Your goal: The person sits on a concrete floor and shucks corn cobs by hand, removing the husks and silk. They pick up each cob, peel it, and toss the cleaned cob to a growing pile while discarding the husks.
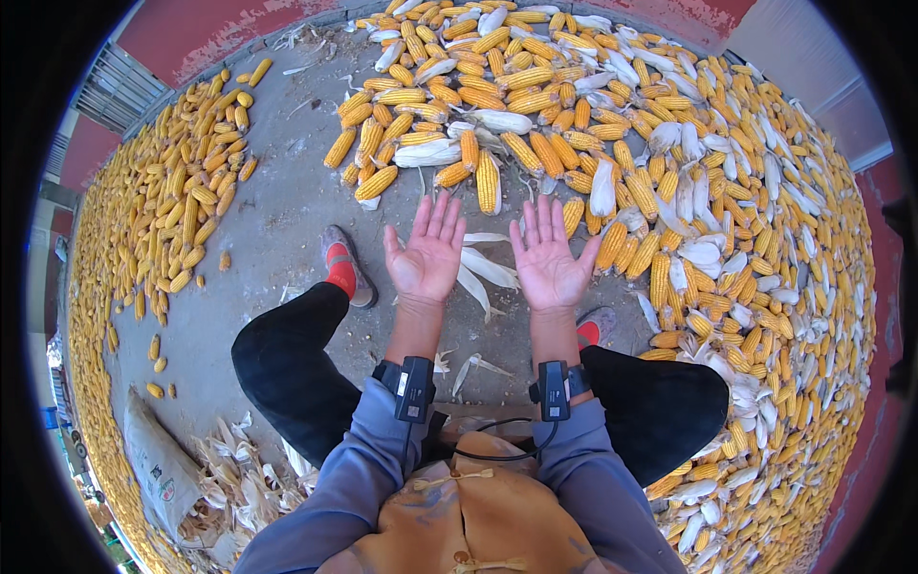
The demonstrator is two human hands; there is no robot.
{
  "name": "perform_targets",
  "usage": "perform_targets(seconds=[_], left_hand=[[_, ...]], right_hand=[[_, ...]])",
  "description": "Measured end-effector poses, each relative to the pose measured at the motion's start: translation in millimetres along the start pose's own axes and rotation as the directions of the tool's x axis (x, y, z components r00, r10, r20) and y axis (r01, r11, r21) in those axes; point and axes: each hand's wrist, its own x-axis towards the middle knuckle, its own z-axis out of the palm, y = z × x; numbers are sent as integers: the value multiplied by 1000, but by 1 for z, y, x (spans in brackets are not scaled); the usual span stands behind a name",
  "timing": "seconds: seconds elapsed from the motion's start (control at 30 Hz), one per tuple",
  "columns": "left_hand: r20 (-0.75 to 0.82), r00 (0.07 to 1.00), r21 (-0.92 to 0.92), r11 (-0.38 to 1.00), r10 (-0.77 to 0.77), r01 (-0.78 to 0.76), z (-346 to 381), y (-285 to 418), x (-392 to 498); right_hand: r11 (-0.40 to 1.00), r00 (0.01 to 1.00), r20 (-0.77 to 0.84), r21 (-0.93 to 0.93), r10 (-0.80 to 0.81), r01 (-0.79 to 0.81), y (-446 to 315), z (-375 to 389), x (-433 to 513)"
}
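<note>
Both palms face up in front of me, side by side and apart. My left hand (428,252) holds nothing, with its thumb spread away from the fingers. My right hand (551,257) is bare as well, fingers extended and thumb out to the right. Just beyond the fingertips lies a yellow corn cob (488,182), at the near edge of a large heap of corn cobs (531,77), some still in pale husks. Strips of dry corn husk (488,270) lie on the concrete floor (287,215) between and below the hands. Each wrist wears a strapped black device, joined by a cable.
The heap curves round to my right side (760,301). Another pile of husked cobs (179,186) spreads along the left. A white woven sack (159,459) lies at lower left beside loose dry husks (244,473). Red walls (215,36) stand behind the piles.
</note>
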Motion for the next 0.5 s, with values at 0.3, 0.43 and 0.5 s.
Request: perform_targets(seconds=[0.3,0.43,0.5], left_hand=[[-61,997,43,998,-37,40,-20,1,15],[-203,970,131,977,-137,166,-52,9,27],[-371,915,226,940,-160,256,-75,7,31]], right_hand=[[1000,999,-43,23,22,-21,-4,-20,14],[997,997,-23,16,71,-71,-12,-39,28],[991,950,-312,-130,-22,-19,-18,-57,41]])
